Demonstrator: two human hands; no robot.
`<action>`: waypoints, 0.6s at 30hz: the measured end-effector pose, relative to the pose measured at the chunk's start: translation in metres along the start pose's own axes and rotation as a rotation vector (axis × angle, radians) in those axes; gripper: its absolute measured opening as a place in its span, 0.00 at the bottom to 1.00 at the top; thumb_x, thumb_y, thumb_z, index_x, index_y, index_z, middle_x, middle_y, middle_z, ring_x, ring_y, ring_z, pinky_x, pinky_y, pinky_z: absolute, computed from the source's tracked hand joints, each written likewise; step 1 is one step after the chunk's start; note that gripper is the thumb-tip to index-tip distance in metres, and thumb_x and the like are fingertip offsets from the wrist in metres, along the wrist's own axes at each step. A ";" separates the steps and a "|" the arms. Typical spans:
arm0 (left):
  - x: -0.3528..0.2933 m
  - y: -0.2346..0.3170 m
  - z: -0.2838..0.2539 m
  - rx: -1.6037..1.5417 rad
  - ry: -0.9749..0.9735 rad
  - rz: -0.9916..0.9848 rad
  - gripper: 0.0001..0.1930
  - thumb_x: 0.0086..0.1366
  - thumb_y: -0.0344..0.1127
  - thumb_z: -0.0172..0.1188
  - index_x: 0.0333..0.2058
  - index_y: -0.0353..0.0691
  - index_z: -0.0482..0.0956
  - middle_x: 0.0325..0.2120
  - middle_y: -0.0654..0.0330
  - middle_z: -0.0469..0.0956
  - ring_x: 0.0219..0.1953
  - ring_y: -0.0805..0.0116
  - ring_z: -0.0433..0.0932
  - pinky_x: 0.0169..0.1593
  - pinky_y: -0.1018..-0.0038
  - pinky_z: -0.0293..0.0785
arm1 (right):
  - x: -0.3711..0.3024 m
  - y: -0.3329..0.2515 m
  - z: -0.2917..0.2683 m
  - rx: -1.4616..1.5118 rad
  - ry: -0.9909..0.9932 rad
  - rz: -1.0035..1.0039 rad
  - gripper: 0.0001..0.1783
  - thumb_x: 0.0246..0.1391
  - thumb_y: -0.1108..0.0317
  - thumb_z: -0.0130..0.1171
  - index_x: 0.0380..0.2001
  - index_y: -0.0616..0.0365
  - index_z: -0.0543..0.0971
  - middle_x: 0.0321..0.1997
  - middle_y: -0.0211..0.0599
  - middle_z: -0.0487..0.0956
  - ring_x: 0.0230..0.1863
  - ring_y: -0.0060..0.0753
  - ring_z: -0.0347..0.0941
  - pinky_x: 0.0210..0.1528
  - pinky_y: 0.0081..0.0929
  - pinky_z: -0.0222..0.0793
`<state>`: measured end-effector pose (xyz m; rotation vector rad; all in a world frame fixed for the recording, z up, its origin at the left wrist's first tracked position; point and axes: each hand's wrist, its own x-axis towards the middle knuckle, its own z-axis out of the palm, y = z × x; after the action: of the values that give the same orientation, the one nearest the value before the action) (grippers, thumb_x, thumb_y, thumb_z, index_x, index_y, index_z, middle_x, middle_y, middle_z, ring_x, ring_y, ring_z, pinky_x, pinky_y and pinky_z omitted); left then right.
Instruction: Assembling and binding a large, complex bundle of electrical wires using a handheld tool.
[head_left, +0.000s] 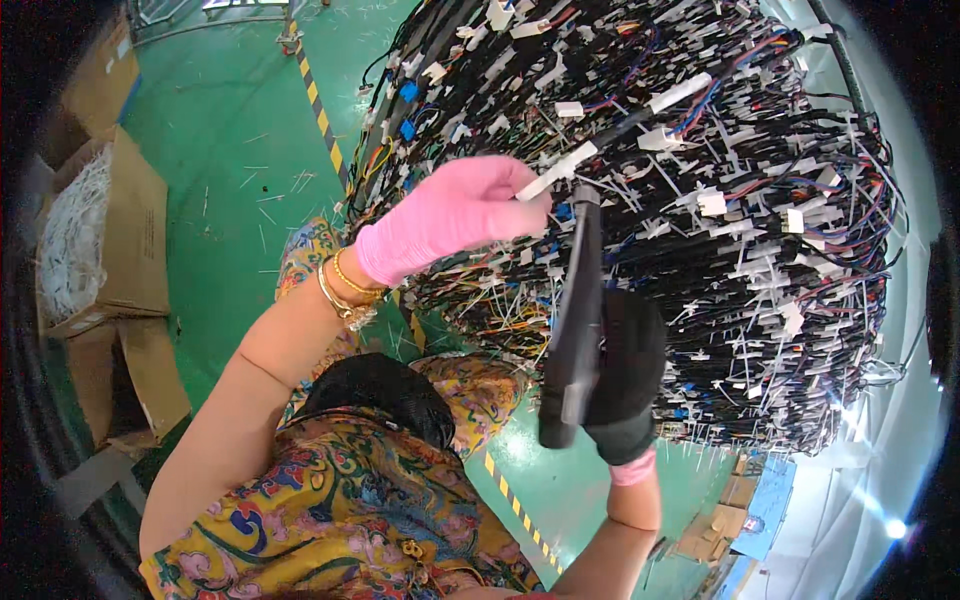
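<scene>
Many cables (700, 335), upper right, already carrying white strips (680, 92); left hand (465, 205) pinching another strip (557, 172), right hand (625, 360) gripping black tool (575, 310); remainder not showing.

Black elongated hand tool (576, 305), grey-tipped: near-vertical at centre of frame, nose uppermost, lower part motion-blurred. Flat white strip (565, 168): upper centre, just above tool's nose, slanting toward upper right, in line with slender dark cable (628, 126).

Factory wkshop: grn floor (230, 130) w/ hazard tape (314, 95), massed cables (700, 240), boxes (138, 225).
</scene>
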<state>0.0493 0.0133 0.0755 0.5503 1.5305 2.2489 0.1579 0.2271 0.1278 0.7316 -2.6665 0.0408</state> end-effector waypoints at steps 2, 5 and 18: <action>0.003 -0.011 -0.001 0.094 -0.024 0.068 0.12 0.57 0.39 0.63 0.34 0.39 0.75 0.21 0.74 0.65 0.24 0.84 0.60 0.27 0.83 0.57 | 0.007 -0.014 0.008 -0.025 -0.039 0.055 0.29 0.40 0.54 0.63 0.44 0.62 0.72 0.35 0.45 0.73 0.35 0.53 0.68 0.39 0.44 0.62; 0.006 -0.015 0.003 0.189 -0.040 0.116 0.11 0.54 0.37 0.67 0.28 0.39 0.74 0.22 0.75 0.65 0.26 0.83 0.62 0.30 0.83 0.61 | 0.005 -0.026 0.025 -0.133 0.037 0.101 0.24 0.42 0.56 0.59 0.42 0.60 0.74 0.36 0.46 0.73 0.36 0.51 0.70 0.40 0.46 0.63; 0.017 -0.082 -0.080 0.070 -0.216 0.269 0.32 0.68 0.63 0.42 0.28 0.36 0.77 0.30 0.59 0.76 0.37 0.68 0.73 0.48 0.72 0.67 | -0.070 0.000 0.052 0.703 0.179 0.496 0.28 0.48 0.74 0.56 0.56 0.62 0.69 0.41 0.43 0.77 0.37 0.36 0.74 0.40 0.29 0.72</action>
<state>0.0005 -0.0137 -0.0259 1.0390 1.5037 2.2413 0.1960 0.2545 0.0542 0.2012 -2.5677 1.1517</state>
